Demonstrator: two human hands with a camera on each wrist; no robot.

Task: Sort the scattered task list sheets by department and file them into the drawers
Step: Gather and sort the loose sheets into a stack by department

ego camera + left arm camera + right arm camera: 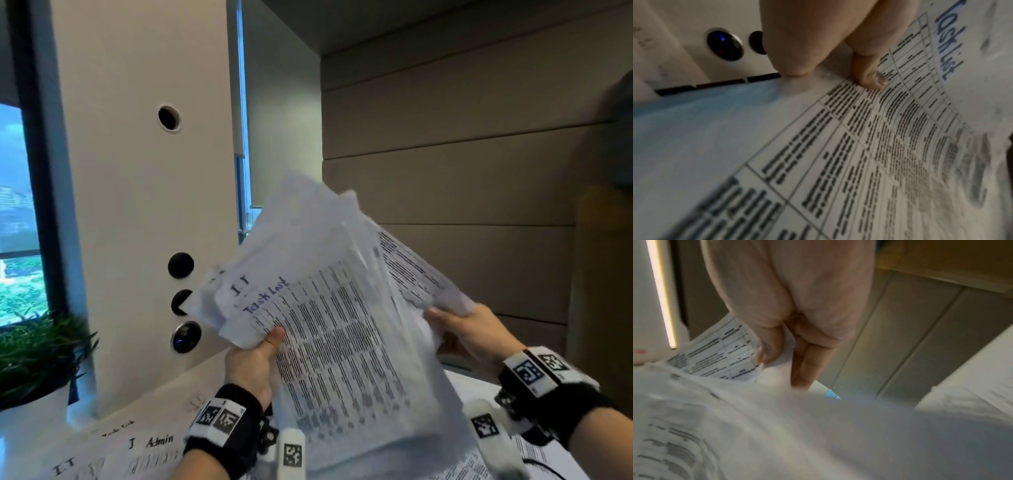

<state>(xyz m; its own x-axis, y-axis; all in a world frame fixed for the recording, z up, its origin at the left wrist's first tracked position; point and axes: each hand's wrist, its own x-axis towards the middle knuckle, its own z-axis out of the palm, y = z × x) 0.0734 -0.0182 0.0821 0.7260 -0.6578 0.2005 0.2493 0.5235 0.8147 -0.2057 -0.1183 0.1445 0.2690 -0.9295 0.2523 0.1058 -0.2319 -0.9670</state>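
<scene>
A loose stack of white task list sheets point(335, 308) is held up in the air, tilted. The top sheet reads "IT Task List" in blue handwriting over a printed table point(869, 138). My left hand point(255, 356) grips the stack's left edge, its thumb point(873, 78) pressed on the printed face. My right hand point(469, 332) pinches the right edge, where sheets point(719, 356) pass between thumb and fingers. More sheets labelled "IT" point(65, 466) and "Admin" point(159, 440) lie on the white desk below. No drawers are in view.
A white cabinet panel point(144, 171) with round holes and a lit button point(186, 337) stands behind the desk. A potted green plant point(37, 363) sits at the left by the window. Beige wall panels point(462, 171) fill the right.
</scene>
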